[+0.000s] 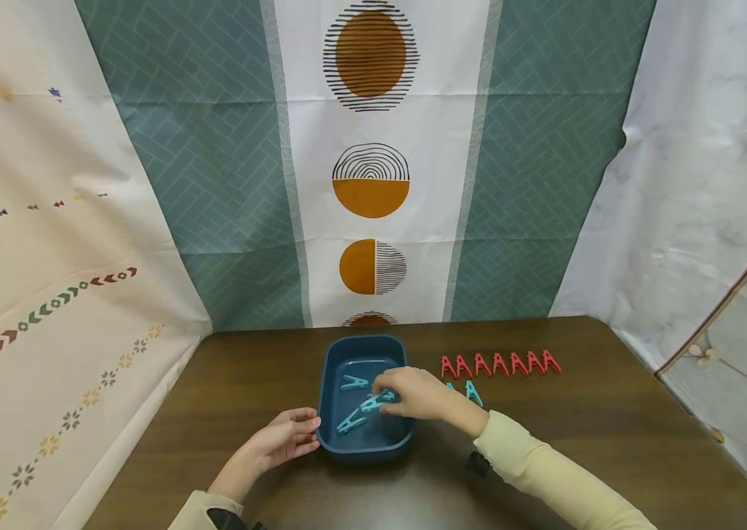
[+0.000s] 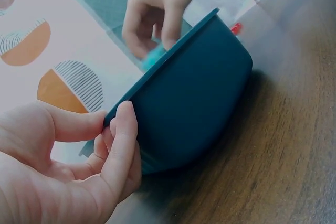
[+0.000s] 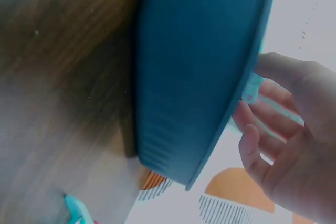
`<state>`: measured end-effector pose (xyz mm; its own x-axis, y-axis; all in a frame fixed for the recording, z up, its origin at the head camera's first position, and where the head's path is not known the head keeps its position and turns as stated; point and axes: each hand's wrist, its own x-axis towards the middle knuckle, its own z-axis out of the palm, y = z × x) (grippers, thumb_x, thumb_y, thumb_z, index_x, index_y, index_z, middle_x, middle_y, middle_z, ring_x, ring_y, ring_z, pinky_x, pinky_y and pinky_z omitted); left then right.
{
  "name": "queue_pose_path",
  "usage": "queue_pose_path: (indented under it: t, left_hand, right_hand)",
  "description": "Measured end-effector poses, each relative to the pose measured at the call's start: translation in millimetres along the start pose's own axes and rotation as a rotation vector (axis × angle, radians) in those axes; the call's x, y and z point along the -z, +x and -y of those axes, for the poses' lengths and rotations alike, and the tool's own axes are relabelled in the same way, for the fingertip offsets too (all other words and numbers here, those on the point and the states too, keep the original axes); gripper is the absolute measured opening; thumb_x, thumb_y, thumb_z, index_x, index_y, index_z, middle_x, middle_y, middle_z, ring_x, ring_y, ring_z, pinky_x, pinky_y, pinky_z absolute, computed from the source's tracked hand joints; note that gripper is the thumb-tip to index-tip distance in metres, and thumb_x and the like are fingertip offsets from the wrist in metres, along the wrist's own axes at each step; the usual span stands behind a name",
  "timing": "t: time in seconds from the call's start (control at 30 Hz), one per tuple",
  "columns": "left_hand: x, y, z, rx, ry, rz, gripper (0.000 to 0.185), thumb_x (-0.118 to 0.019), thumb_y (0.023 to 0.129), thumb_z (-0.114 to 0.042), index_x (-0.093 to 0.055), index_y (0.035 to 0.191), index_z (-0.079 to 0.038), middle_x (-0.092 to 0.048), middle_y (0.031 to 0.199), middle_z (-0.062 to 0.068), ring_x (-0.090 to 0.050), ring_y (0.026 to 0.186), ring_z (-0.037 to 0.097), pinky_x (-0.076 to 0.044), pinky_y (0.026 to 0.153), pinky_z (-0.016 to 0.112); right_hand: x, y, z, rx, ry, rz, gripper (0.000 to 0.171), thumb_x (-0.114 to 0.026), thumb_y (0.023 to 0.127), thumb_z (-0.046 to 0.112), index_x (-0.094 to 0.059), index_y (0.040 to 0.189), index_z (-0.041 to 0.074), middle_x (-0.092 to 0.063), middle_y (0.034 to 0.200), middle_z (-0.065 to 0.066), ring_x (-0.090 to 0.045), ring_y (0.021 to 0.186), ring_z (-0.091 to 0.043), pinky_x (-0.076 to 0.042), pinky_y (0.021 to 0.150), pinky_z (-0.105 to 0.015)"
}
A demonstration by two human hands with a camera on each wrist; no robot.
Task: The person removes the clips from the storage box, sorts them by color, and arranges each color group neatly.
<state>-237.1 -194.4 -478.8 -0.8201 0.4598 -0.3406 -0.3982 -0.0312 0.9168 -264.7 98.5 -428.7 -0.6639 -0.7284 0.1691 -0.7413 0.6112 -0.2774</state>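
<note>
A dark blue plastic bin (image 1: pixel 365 455) stands on the table, with several teal clothespins (image 1: pixel 351 421) lying loose inside. My left hand (image 1: pixel 280 439) is at the bin's near left side; the left wrist view shows its thumb and fingers (image 2: pixel 122 135) pinching the rim. Over the right part of the bin, my right hand (image 1: pixel 421 394) reaches in from the right. Its thumb and fingertips hold a teal clothespin (image 3: pixel 252 88), partly hidden by the bin wall and fingers. Another teal clothespin (image 1: pixel 354 383) lies farther back in the bin.
Right of the bin, several red clothespins (image 1: pixel 499 364) stand in a row on the brown wooden table (image 1: pixel 585 427). In front of that row are two teal clothespins (image 1: pixel 473 393), one partly hidden by my right hand. Patterned cloth (image 1: pixel 373 221) hangs behind the table.
</note>
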Motion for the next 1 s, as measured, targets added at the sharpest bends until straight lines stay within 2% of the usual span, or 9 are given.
queue_pose_path:
  t: [0.1,0.2,0.4,0.5,0.67,0.83,1.0]
  left_hand:
    - [0.5,-1.1,0.8,-0.002,-0.004,0.003,0.018,-0.055,0.098,-0.014,-0.048,0.112,-0.004,-0.059,0.082,-0.002,-0.06,0.075,0.007,-0.056,0.076,0.021]
    - [1.0,-1.3,0.9,-0.009,-0.004,0.0,0.018,-0.054,0.098,-0.013,-0.048,0.112,-0.004,-0.059,0.082,-0.001,-0.061,0.074,0.007,-0.056,0.075,0.021]
    - [0.8,-0.6,0.1,-0.016,-0.009,-0.002,0.018,-0.056,0.098,-0.014,-0.049,0.112,-0.004,-0.06,0.083,-0.001,-0.061,0.075,0.006,-0.056,0.075,0.021]
    - [1.0,-0.8,0.0,-0.019,-0.01,0.001,0.015,-0.055,0.098,-0.014,-0.05,0.109,-0.006,-0.06,0.082,-0.001,-0.061,0.075,0.006,-0.056,0.075,0.021]
    - [1.8,-1.1,0.2,-0.018,-0.009,0.003,0.015,-0.055,0.098,-0.014,-0.05,0.11,-0.006,-0.06,0.083,-0.002,-0.06,0.076,0.006,-0.056,0.076,0.021]
    - [1.7,-0.3,1.6,-0.015,-0.003,0.002,0.019,-0.055,0.098,-0.015,-0.049,0.112,-0.005,-0.06,0.084,-0.001,-0.06,0.076,0.006,-0.056,0.076,0.021]
    - [2.0,1.1,3.7,-0.012,0.0,-0.002,0.02,-0.055,0.098,-0.016,-0.048,0.114,-0.005,-0.059,0.084,-0.002,-0.06,0.077,0.006,-0.056,0.077,0.021]
  right_hand:
    - [4.9,-7.2,-2.9,-0.055,0.106,-0.063,0.023,-0.073,0.087,0.026,-0.067,0.105,0.015,-0.069,0.093,0.0,-0.056,0.07,-0.008,-0.044,0.058,-0.017]
    - [7.0,-13.1,-7.4,-0.106,0.164,-0.131,0.02,-0.073,0.086,0.024,-0.067,0.102,0.013,-0.068,0.088,0.0,-0.054,0.068,-0.009,-0.045,0.059,-0.019]
    - [10.5,-25.7,-21.6,-0.24,0.186,-0.325,0.015,-0.076,0.083,0.017,-0.068,0.094,0.012,-0.066,0.089,-0.004,-0.062,0.077,-0.018,-0.05,0.066,-0.023]
    - [14.2,-33.4,-29.6,-0.32,0.184,-0.387,0.015,-0.076,0.081,0.013,-0.068,0.094,0.012,-0.063,0.081,-0.002,-0.056,0.066,-0.013,-0.046,0.058,-0.023]
    - [15.7,-48.2,-42.1,-0.452,0.18,-0.372,0.016,-0.073,0.079,0.01,-0.066,0.093,0.013,-0.061,0.073,0.004,-0.045,0.054,-0.007,-0.037,0.05,-0.022]
    - [11.9,-62.2,-53.3,-0.538,0.176,-0.36,0.015,-0.073,0.079,0.009,-0.066,0.092,0.01,-0.068,0.077,-0.001,-0.049,0.053,-0.008,-0.038,0.047,-0.023]
    - [9.3,-72.9,-63.5,-0.567,0.127,-0.383,0.014,-0.077,0.076,0.008,-0.068,0.087,0.008,-0.066,0.081,-0.005,-0.052,0.067,-0.012,-0.043,0.061,-0.029]
